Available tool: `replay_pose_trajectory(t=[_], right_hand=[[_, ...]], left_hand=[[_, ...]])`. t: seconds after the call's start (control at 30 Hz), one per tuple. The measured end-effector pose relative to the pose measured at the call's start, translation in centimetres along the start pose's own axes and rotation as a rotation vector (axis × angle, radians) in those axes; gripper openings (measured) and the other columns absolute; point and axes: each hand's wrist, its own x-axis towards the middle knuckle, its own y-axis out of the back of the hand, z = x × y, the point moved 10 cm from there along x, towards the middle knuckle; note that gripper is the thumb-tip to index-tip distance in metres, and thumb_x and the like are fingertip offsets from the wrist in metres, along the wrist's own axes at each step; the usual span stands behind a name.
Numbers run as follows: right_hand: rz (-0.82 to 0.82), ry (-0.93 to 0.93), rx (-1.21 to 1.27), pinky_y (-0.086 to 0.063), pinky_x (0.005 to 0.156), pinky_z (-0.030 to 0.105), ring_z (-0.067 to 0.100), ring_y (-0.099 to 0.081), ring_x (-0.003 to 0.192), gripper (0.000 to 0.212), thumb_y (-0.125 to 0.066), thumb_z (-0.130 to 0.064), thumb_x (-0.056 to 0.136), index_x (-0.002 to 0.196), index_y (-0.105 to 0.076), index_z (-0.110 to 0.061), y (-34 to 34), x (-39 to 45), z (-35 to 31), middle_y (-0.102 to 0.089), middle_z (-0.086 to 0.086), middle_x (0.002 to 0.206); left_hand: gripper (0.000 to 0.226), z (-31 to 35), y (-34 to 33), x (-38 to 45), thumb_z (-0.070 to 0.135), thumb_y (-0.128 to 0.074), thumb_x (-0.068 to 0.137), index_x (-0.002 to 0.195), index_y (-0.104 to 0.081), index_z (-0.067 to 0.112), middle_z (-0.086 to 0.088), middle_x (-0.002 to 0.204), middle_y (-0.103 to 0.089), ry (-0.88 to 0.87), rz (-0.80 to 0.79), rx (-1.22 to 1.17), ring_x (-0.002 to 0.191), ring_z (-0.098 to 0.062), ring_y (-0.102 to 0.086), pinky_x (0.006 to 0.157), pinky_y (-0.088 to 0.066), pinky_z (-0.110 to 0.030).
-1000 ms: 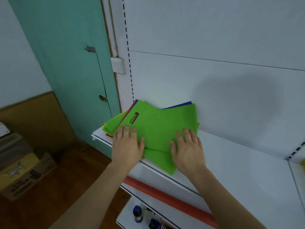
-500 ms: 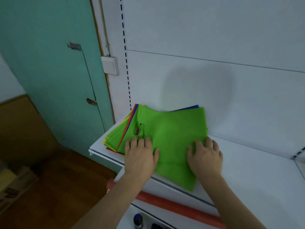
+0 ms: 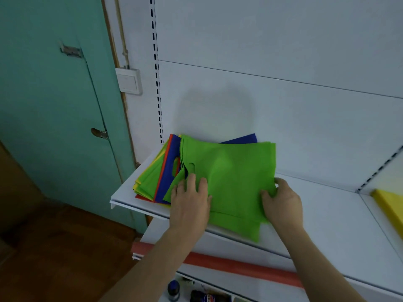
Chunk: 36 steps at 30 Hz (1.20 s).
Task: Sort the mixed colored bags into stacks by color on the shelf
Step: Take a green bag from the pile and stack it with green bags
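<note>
A: Where are the bags?

B: On the white shelf [image 3: 327, 205], in a mixed pile [image 3: 159, 179] at its left end. Blue, red, yellow and green edges fan out just left of the left hand [image 3: 189, 203].

A: And the green ones?

B: A bunch of green bags [image 3: 231, 182] lies on top of the pile, between the two hands, its near corner hanging past the shelf's front edge.

A: What is the left hand's grip doing?

B: Fingers spread apart, palm down, resting flat on the green bags just below their cut-out handle hole.

A: The right hand [image 3: 283, 201]?

B: Its grip is clamped on the right edge of the green bags, thumb on top and fingers curled under the cloth.

A: Anything further right?

B: A yellow stack [image 3: 390, 205] sits well beyond the right hand, in the next shelf bay. Under both forearms runs a red strip [image 3: 239, 267] on the lower shelf.
</note>
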Motion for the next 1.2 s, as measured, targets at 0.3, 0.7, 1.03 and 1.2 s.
replay_pose_trajectory(t=[0.3,0.7,1.03,1.2], right_hand=[[0.122,-0.027,0.143,-0.046,0.074,0.037,0.038,-0.065,0.091,0.025,-0.063,-0.01,0.093,0.116,-0.07,-0.015,3.2,2.3,3.8,-0.074,0.013,0.096],[0.35,0.086,0.624,-0.044,0.064,0.027,-0.001,-0.064,0.079,0.019,-0.064,-0.023,0.101,0.111,-0.065,-0.04,8.5,1.1,3.6,-0.069,-0.025,0.088],[0.303,0.142,0.655,-0.048,0.066,0.03,0.002,-0.065,0.083,0.023,-0.067,-0.026,0.101,0.114,-0.053,-0.039,7.6,0.8,1.7,-0.068,-0.022,0.094],[0.191,0.103,0.479,-0.037,0.058,0.023,0.005,-0.058,0.072,0.014,-0.06,-0.019,0.104,0.096,-0.053,-0.028,4.1,0.2,2.2,-0.063,-0.012,0.078]], left_hand=[[0.087,-1.0,1.1,0.7,0.082,-0.015,0.097,0.12,-0.07,0.018,-0.01,0.151,-0.049,0.087,-0.02,-0.032,0.137,-0.029,-0.048,0.107,-0.045,-0.051],[0.048,-6.3,-1.1,5.8,0.028,-0.075,0.093,0.137,-0.061,0.015,-0.002,0.119,-0.073,0.582,-0.048,-0.996,0.102,-0.021,-0.07,0.088,-0.056,-0.038],[0.014,-5.6,4.9,7.3,0.023,-0.049,0.109,0.109,-0.057,0.035,0.02,0.106,-0.071,0.231,0.306,-1.094,0.079,0.003,-0.06,0.072,-0.042,-0.031],[0.024,-5.7,1.7,6.9,0.019,-0.043,0.112,0.11,-0.061,0.035,0.018,0.11,-0.068,0.219,0.195,-1.077,0.087,0.002,-0.059,0.079,-0.043,-0.03]])
